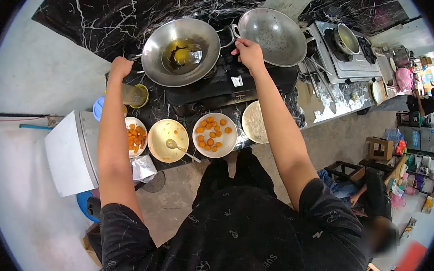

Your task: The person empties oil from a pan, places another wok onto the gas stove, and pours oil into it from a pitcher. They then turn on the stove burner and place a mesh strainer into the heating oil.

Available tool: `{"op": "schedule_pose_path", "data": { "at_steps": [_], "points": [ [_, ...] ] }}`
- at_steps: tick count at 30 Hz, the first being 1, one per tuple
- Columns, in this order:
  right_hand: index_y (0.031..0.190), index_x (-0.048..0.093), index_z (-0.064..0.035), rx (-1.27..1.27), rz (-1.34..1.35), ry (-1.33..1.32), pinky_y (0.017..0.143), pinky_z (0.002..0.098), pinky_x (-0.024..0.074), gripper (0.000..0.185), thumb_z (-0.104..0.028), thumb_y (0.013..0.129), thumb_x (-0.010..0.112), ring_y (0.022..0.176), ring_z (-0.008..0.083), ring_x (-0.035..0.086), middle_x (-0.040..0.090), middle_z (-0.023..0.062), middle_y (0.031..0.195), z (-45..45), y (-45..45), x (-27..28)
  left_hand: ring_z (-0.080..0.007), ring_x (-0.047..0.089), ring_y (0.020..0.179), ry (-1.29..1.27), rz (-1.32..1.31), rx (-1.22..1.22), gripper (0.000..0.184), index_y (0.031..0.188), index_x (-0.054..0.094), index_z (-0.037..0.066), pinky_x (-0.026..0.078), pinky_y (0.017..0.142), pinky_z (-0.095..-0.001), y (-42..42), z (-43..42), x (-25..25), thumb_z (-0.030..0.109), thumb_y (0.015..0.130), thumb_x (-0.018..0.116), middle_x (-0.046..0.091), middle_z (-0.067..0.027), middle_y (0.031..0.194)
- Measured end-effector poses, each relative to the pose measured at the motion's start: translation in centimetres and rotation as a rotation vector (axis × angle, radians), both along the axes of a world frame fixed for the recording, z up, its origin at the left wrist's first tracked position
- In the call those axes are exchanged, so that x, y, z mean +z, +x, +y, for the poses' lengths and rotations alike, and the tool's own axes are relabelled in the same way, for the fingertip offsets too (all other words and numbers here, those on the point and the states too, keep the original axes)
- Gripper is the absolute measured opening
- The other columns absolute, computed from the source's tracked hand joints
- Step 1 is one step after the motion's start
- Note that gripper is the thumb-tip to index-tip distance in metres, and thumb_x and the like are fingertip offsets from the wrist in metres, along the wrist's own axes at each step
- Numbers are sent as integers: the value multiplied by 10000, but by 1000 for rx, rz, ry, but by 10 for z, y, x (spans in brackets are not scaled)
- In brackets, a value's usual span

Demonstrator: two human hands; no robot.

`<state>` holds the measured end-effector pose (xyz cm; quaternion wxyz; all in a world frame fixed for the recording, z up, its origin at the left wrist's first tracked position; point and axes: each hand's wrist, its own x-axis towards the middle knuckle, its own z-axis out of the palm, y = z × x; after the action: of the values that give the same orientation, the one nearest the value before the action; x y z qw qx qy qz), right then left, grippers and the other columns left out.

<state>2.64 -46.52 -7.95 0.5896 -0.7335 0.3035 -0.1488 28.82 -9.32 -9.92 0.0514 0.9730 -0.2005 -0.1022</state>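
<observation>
A wok [154, 62] with yellowish oil and a dark reflection in it sits on a black gas stove [206, 93]. My left hand [121, 68] is closed beside its left handle; whether the fingers grip that handle is hard to see. Between this wok and a second, bare-looking wok [275, 33], my right hand [248, 54] has its fingers curled by the neighbouring handles. What it grips, if anything, I cannot make out. Along the counter's front stand a bowl of orange balls [215, 149], a bowl with a spoon [158, 150], a plate of orange pieces [129, 122] and a whitish bowl [253, 125].
A yellow-rimmed container [141, 96] stands left of the stove. Tongs [328, 85] and other utensils lie on the right counter, near a silver gas stove [345, 68] bearing a small pan [347, 38]. Another person [372, 200] is at the lower right.
</observation>
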Motion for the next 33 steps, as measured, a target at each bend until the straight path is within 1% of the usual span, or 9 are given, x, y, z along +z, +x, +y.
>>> {"op": "schedule_pose_path", "data": {
  "at_steps": [1, 3, 9, 13, 16, 20, 22, 31, 33],
  "points": [
    [1154, 650, 5, -1, -4, 1, 491, 268, 446, 317, -198, 925, 569, 493, 111, 561, 695, 73, 703, 3, 1, 4, -412, 618, 1001, 16, -28, -40, 418, 896, 710, -44, 490, 882, -462, -3, 2, 2, 362, 830, 642, 652, -279, 1010],
    [1237, 600, -1, -12, -10, 243, 460, 249, 400, 360, -195, 937, 558, 489, 94, 511, 694, 73, 736, 10, -1, 8, -414, 619, 994, 34, -55, -79, 411, 892, 710, -42, 491, 879, -464, -7, 5, 3, 357, 828, 641, 654, -276, 1002],
    [1374, 480, -25, 18, -10, 382, 446, 232, 350, 469, -196, 943, 550, 501, 81, 454, 655, 47, 740, 13, 3, 7, -421, 613, 991, -45, -27, 43, 388, 886, 707, -41, 488, 875, -469, -3, 11, -1, 336, 829, 636, 657, -268, 1000],
    [1363, 479, -65, 25, 2, 405, 462, 194, 304, 420, -201, 967, 518, 521, 38, 400, 596, -13, 738, 17, 3, 12, -424, 612, 989, -34, -53, 9, 388, 876, 703, -42, 488, 875, -469, -3, 14, -1, 338, 828, 636, 657, -267, 996],
    [1357, 482, -64, 64, -35, 484, 459, 197, 295, 416, -209, 969, 517, 523, 39, 392, 582, -17, 739, 15, 2, 15, -424, 610, 989, -14, -40, 21, 392, 877, 700, -40, 487, 873, -467, 5, 19, -12, 344, 828, 639, 657, -267, 992],
    [1327, 507, -61, 61, -25, 484, 460, 201, 288, 391, -214, 968, 519, 520, 42, 380, 582, -13, 740, 13, 2, 18, -419, 608, 1008, -29, -33, 42, 393, 904, 699, -35, 486, 873, -459, 5, 19, -11, 347, 823, 656, 656, -266, 1008],
    [1323, 511, -38, 97, 15, 322, 456, 226, 315, 412, -234, 961, 534, 508, 65, 412, 614, 22, 728, 8, 6, 16, -414, 609, 1016, -43, 7, 62, 391, 924, 697, -32, 485, 875, -455, 3, 18, -5, 344, 822, 663, 656, -263, 1023],
    [1141, 571, -37, 221, 115, 360, 436, 228, 271, 285, -254, 990, 465, 498, 61, 380, 603, 25, 742, -10, 16, 25, -396, 619, 1029, -147, 50, 124, 393, 988, 687, -22, 490, 871, -441, 21, 23, -20, 331, 816, 691, 659, -249, 1056],
    [1166, 563, -23, 227, 122, 342, 427, 239, 275, 306, -250, 984, 469, 489, 74, 398, 608, 39, 728, -13, 18, 26, -396, 620, 1028, -158, 26, 114, 392, 992, 687, -22, 491, 868, -438, 18, 22, -16, 326, 812, 697, 659, -249, 1057]
  ]
}}
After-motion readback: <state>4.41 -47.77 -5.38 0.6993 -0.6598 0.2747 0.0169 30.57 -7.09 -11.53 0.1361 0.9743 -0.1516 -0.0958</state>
